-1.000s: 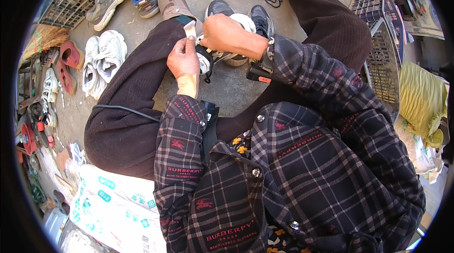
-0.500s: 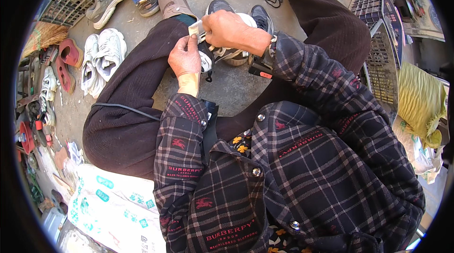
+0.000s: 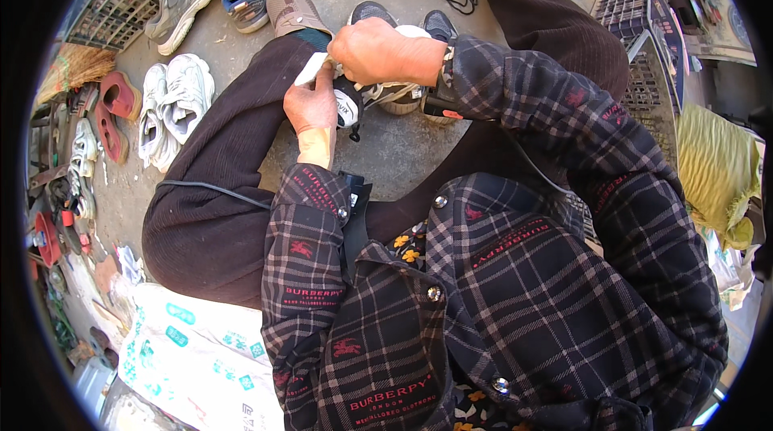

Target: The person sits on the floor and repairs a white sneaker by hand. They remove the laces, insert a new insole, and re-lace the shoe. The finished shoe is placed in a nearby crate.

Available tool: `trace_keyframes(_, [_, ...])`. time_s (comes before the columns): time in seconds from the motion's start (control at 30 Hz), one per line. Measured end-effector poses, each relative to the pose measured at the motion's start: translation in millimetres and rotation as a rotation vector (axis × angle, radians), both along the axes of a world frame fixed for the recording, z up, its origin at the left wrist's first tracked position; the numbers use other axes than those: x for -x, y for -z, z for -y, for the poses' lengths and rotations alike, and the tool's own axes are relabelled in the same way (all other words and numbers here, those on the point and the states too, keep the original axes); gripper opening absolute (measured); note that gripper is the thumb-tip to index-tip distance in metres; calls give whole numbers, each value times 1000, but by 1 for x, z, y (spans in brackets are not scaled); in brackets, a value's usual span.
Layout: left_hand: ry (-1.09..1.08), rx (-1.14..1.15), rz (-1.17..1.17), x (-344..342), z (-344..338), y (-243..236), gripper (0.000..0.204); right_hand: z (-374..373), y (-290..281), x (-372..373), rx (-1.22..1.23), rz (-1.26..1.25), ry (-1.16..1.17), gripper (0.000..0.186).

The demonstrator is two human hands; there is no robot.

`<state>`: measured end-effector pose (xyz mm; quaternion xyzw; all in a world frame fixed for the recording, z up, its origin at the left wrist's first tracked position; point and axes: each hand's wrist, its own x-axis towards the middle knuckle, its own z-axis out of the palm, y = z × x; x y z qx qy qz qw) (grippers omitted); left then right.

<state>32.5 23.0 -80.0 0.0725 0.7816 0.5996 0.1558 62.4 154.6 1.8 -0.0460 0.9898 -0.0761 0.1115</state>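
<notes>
A small flat white strip (image 3: 311, 68) sticks up between the thumb and fingers of my left hand (image 3: 311, 113), which is closed on it. Right beside the strip's upper end is my right hand (image 3: 382, 52), curled into a fist with its knuckles up. Whatever the right fingers hold is hidden under the hand. Below both hands lies a black-and-white shoe (image 3: 346, 106) with a black cord dangling from it. Partly covered by my right hand and sleeve, a dark shoe (image 3: 439, 26) and a grey mesh shoe (image 3: 372, 10) stand on the ground.
My bent legs frame the work spot. White sneakers (image 3: 185, 97) and red slippers (image 3: 119, 97) are on the left, near a dark plastic crate (image 3: 121, 0). Another crate (image 3: 651, 97) and a yellow-green sack (image 3: 713, 173) stand right. A white printed bag (image 3: 201, 350) lies lower left.
My right hand has shifted slightly left and turned, its elbow swinging outward. The white strip now tilts to the left and shows a plain face.
</notes>
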Motion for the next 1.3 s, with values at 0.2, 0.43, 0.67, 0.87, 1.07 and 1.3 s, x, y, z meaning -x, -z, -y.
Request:
trace_keyframes(0.2, [32, 9, -72, -6, 0, -10, 25, -7, 5, 3, 84, -82, 308, 22])
trace_keyframes(0.43, [-5, 53, -30, -3, 0, -10, 25, -17, 9, -1, 310, -75, 86, 21])
trace_keyframes(0.67, [15, 25, -84, -3, 0, -7, 23, -25, -5, 14, 435, 323, 221, 28])
trace_keyframes(0.87, [32, 55, -117, -5, 1, -14, 21, -15, 3, 13, 259, 93, 66, 27])
trace_keyframes(1.07, [10, -13, -111, -7, -3, -19, 21, -17, 19, 10, 142, -114, 275, 21])
trace_keyframes(1.3, [42, 52, -132, -8, -1, -17, 24, -28, 16, 5, 241, 35, 234, 27])
